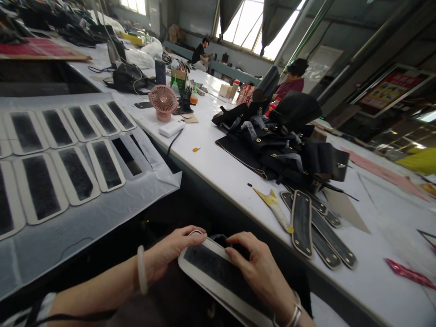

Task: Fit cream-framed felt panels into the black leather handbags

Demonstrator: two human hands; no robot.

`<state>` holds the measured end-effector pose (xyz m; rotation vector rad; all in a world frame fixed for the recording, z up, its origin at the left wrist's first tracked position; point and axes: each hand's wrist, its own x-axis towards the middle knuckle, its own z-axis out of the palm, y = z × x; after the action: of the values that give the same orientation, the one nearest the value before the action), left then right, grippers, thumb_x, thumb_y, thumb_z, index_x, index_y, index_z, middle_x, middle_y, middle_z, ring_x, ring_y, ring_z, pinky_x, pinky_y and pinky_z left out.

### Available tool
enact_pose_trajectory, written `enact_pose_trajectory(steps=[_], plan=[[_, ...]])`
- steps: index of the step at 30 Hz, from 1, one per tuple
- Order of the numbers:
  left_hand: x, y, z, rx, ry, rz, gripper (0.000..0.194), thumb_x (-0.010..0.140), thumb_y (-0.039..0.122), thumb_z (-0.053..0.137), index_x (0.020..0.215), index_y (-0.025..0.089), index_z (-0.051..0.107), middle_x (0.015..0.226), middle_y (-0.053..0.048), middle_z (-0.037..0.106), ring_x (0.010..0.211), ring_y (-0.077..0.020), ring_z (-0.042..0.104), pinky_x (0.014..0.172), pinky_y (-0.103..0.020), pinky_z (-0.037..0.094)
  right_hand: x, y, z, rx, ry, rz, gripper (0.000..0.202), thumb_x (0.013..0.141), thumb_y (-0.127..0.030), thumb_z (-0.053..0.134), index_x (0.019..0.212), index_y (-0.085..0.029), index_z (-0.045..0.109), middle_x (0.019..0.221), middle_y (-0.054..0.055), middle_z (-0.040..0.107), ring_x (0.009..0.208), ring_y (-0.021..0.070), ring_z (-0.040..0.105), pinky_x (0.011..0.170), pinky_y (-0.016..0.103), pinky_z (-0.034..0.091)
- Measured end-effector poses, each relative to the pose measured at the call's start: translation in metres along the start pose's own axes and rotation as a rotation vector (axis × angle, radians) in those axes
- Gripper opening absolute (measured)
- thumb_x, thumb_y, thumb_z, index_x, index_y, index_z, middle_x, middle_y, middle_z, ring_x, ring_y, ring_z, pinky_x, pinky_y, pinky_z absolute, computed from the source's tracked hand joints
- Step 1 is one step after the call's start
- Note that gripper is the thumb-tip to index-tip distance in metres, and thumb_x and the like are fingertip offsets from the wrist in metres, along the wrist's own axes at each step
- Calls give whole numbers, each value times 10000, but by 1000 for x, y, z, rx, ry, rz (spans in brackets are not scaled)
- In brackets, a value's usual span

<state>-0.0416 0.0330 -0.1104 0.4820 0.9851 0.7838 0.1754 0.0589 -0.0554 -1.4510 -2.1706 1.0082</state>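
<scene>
A flat panel (218, 268) with rounded corners, a pale border and a dark rectangle in its middle lies tilted over my lap. My left hand (172, 250) grips its far left corner, thumb on top and fingers partly hidden at the edge. Across the panel's far long edge, my right hand (257, 259) holds it with bent fingers and thumb. A second layer shows under the panel's near edge. Between the hands, a small dark piece lies behind the edge; I cannot make out what it is.
Similar panels (37, 188) lie in rows on a plastic-covered table at left. On the white table are black bags (272, 141), stitched black strips (302, 222), a yellow-taped tool (275, 210), a pink fan (163, 101) and a white box (171, 128). Two people sit farther back.
</scene>
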Motion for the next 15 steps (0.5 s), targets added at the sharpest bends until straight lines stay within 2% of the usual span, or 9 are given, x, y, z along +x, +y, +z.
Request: enact_pose_trajectory(steps=[3,6,12,15], plan=[[2,7,5,192,47,5,452,714,400,748,1082,163,634,846,-38,669,777,-195,610,690,-275,450,10,7,-8,85,-167,101,153,831,-289,597,858,-204,721,808,14,674,771,197,601,705,305,449],[3,10,10,283,73,13,437,711,408,728,1058,159,635,815,-31,657,741,-190,599,663,-274,438,21,14,-10,173,-286,164,184,797,-291,613,867,-179,741,744,-1,684,697,167,589,616,253,416],[2,11,14,361,94,33,423,710,418,717,1044,170,637,781,-14,634,708,-169,563,638,-260,408,30,16,-15,189,-355,169,203,758,-274,617,859,-172,761,717,-3,672,661,151,561,592,236,401],[2,12,17,364,109,31,431,692,423,728,1026,165,640,755,-2,612,697,-161,537,628,-254,391,31,12,-17,119,-366,57,194,789,-232,567,777,-170,750,697,-10,637,637,132,534,558,226,369]])
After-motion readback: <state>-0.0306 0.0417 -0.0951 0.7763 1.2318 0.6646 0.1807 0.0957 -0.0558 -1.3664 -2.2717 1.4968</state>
